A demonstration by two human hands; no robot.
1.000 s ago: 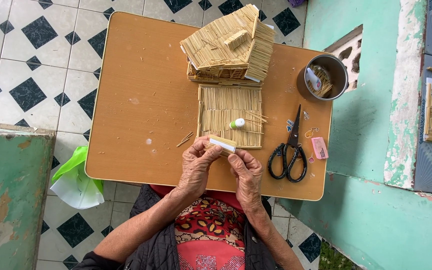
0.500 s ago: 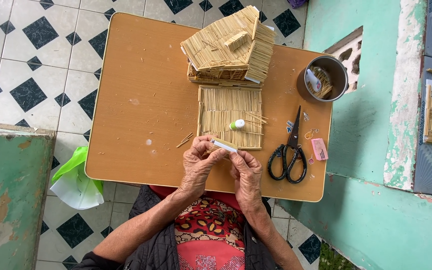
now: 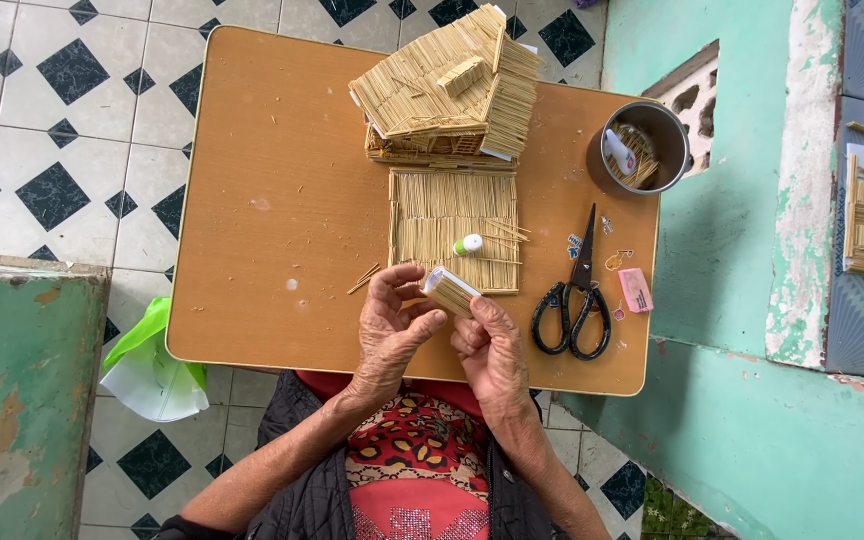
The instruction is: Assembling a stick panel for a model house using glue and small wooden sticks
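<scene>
Your left hand (image 3: 394, 325) and right hand (image 3: 489, 345) meet over the near edge of the brown table (image 3: 272, 200), and both are closed on one small bundle of sticks (image 3: 449, 291): the left thumb and fingertips pinch its left end, the right fingers grip it from below on the right. The bundle sits tilted, its left end higher, just in front of the flat stick panel (image 3: 455, 229) lying at table centre. A small green-capped glue bottle (image 3: 468, 244) rests on that panel, with a few loose sticks beside it. Directly behind the panel and touching it stands the stick house model (image 3: 447, 85), its roof pitched. A few loose sticks (image 3: 363, 278) lie on the table just left of your left hand. To the right of your right hand lie the black-handled scissors (image 3: 574, 300), closed, with a pink eraser-like block (image 3: 636, 289) just beside them. The metal pot (image 3: 642, 147) at the far right corner holds more sticks. A green and white bag (image 3: 152, 360) lies on the floor by the table's near left corner.
</scene>
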